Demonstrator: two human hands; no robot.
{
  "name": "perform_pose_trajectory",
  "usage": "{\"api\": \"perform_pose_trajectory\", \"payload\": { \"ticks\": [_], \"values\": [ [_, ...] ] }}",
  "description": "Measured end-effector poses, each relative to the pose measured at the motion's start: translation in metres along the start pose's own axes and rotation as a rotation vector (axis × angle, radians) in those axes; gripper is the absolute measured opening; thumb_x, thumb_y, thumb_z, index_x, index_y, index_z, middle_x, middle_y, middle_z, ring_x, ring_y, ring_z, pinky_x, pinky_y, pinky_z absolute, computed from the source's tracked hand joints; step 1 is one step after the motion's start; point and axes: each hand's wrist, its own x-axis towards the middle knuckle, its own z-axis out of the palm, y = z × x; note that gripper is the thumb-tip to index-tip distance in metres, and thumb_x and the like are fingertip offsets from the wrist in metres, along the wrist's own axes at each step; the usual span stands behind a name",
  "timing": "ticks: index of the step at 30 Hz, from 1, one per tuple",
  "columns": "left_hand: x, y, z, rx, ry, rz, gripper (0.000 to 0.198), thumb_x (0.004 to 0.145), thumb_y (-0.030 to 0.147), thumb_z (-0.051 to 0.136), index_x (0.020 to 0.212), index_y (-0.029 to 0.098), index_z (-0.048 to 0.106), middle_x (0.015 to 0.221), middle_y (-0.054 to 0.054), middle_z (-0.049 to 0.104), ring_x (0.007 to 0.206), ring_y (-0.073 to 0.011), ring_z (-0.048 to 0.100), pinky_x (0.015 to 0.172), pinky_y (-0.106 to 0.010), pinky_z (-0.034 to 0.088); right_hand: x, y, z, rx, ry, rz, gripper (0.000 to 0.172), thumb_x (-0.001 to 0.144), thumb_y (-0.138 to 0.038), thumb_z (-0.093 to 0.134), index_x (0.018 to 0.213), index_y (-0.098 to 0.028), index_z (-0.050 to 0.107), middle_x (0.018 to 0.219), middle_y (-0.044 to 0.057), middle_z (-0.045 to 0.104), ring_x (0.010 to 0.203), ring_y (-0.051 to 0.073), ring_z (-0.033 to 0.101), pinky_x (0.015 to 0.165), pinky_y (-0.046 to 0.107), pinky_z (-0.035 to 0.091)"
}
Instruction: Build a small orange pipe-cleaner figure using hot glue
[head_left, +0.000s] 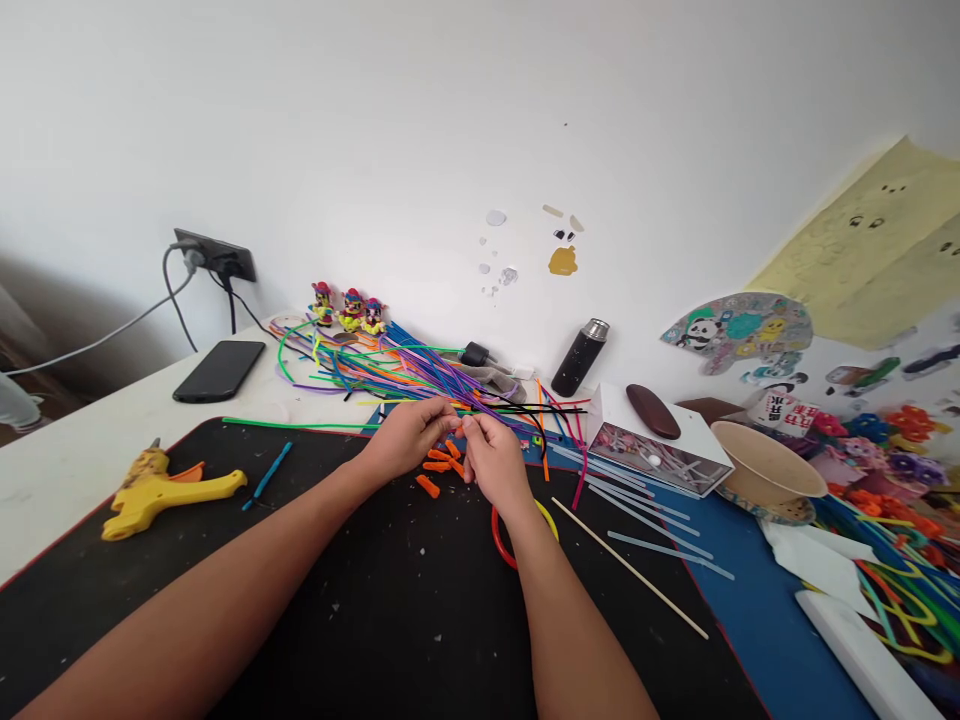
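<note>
My left hand (409,435) and my right hand (498,462) meet above the far part of the black mat (360,610). Pinched between the fingertips of both is a small orange pipe cleaner piece (460,425), mostly covered by the fingers. Several short bent orange pipe cleaner pieces (427,486) lie on the mat just below and between the hands. Behind the hands spreads a loose heap of long coloured pipe cleaners (420,370). A red and yellow ring (501,540) is partly hidden under my right forearm.
At left lie a yellow glue gun (154,492), a blue twisted piece (268,475) and a phone (219,370). Rightward are translucent glue sticks (652,515), a wooden stick (630,568), a white box (660,450), a black flask (580,358) and a beige bowl (769,460). Three small figures (351,308) stand behind.
</note>
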Motion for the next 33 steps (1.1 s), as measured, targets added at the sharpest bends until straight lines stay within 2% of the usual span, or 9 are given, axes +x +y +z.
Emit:
{"api": "perform_pose_trajectory", "payload": {
  "ticks": [4,9,19,29,33],
  "values": [
    [0.0004,0.0003,-0.0002,-0.122,-0.042,-0.022,0.030,0.098,0.044,0.057,0.084,0.021,0.068,0.069,0.000,0.067,0.062,-0.0167,0.060,0.062,-0.026,0.044,0.0027,0.0025,-0.0004,0.040,0.031,0.015,0.041,0.101,-0.055,0.053,0.075,-0.024,0.058,0.039,-0.008,0.044,0.033,0.014,0.046,0.041,0.026,0.033],
    [0.0000,0.0035,-0.0051,-0.067,-0.043,0.063,0.024,0.098,0.038,0.059,0.093,0.021,0.075,0.082,-0.003,0.074,0.071,-0.0178,0.065,0.069,-0.025,0.046,0.0020,0.0006,-0.0009,0.059,0.054,0.014,0.044,0.100,-0.060,0.054,0.074,-0.024,0.058,0.038,-0.007,0.044,0.033,0.014,0.044,0.041,0.027,0.032],
    [0.0007,-0.0007,-0.0040,0.020,-0.018,0.044,0.026,0.098,0.033,0.055,0.082,0.021,0.071,0.068,-0.002,0.069,0.064,-0.0171,0.062,0.064,-0.025,0.043,0.0006,0.0008,0.0009,0.037,0.025,0.001,0.044,0.100,-0.059,0.053,0.074,-0.024,0.056,0.038,-0.008,0.044,0.033,0.013,0.045,0.041,0.025,0.033],
    [-0.0001,-0.0008,-0.0036,-0.023,-0.018,0.011,0.025,0.097,0.035,0.056,0.081,0.021,0.070,0.067,-0.001,0.069,0.063,-0.0171,0.063,0.063,-0.026,0.044,-0.0002,0.0035,0.0022,-0.046,0.018,-0.020,0.043,0.102,-0.057,0.049,0.074,-0.025,0.055,0.039,-0.008,0.045,0.034,0.014,0.047,0.044,0.026,0.035],
    [0.0005,-0.0025,-0.0041,-0.011,-0.025,0.007,0.026,0.097,0.036,0.056,0.080,0.021,0.069,0.067,-0.001,0.069,0.064,-0.0175,0.064,0.063,-0.026,0.043,-0.0009,0.0058,0.0027,-0.025,-0.012,-0.020,0.041,0.104,-0.055,0.046,0.078,-0.025,0.056,0.047,-0.007,0.051,0.037,0.014,0.050,0.045,0.026,0.037]
  ]
}}
